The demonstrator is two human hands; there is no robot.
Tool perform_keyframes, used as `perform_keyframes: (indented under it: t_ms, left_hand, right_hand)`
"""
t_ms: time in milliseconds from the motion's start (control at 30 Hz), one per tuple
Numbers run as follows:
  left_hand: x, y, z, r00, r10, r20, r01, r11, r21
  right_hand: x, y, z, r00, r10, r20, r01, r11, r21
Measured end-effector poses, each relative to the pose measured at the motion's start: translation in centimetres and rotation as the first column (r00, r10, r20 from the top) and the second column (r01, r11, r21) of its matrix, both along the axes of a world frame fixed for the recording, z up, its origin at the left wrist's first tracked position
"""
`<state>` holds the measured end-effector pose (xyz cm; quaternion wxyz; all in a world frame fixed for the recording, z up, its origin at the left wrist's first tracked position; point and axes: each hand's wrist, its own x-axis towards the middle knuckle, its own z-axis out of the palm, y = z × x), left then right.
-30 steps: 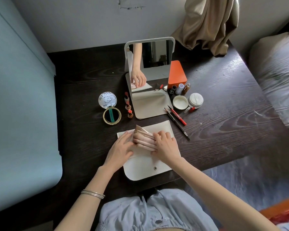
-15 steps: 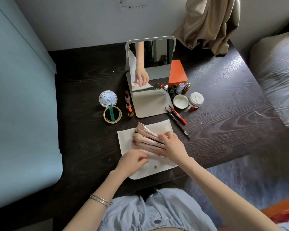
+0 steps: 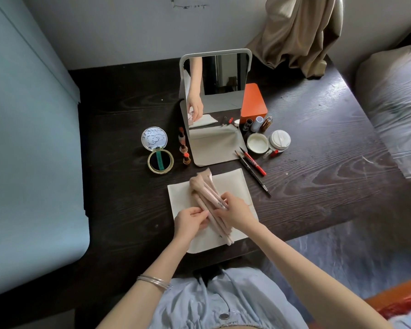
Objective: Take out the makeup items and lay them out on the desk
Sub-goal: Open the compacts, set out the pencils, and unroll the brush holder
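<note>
**Easing the brushes out of the pouch**

My right hand [image 3: 236,213] curls round the bundle of pale pink makeup brushes [image 3: 209,198], which lies on the flat cream fabric pouch [image 3: 233,184] at six o'clock on the dark wood-grain desk [image 3: 318,186]. My left hand [image 3: 190,220] pinches a handle end beside it. I'd judge it best to separate them one by one, keeping bristles uncrushed, and lay them toward three o'clock, where bare desk shows. At twelve stands a white-framed mirror [image 3: 215,74]; a beige curtain [image 3: 299,34] hangs at one o'clock.
</note>
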<state>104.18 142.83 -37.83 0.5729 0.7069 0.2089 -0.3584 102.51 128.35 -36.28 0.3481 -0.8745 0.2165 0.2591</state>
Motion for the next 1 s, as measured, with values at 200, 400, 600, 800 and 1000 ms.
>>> perform_keyframes:
  t_ms: [200, 400, 600, 800, 1000]
  left_hand:
    - [1.1, 0.7, 0.2, 0.998, -0.065, 0.009, 0.064, 0.994, 0.087]
    - [2.4, 2.5, 0.2, 0.991, -0.081, 0.108, 0.055, 0.973, 0.226]
    - [3.4, 2.9, 0.3, 0.942, -0.259, 0.215, 0.156, 0.901, 0.404]
    - [3.2, 3.3, 0.3, 0.912, -0.322, 0.253, 0.173, 0.862, 0.476]
    - [2.1, 3.0, 0.4, 0.759, -0.583, 0.29, 0.279, 0.693, 0.665]
  right_hand:
    - [-0.1, 1.0, 0.0, 0.998, -0.053, -0.028, 0.056, 0.994, 0.098]
    - [-0.3, 1.0, 0.0, 0.996, -0.082, -0.046, 0.084, 0.996, 0.039]
    - [-0.3, 1.3, 0.1, 0.997, -0.072, -0.039, 0.069, 0.995, -0.069]
    - [-0.9, 1.3, 0.1, 0.995, -0.094, -0.02, 0.092, 0.993, -0.072]
    - [-0.9, 1.2, 0.1, 0.998, -0.06, 0.007, 0.06, 0.98, -0.188]
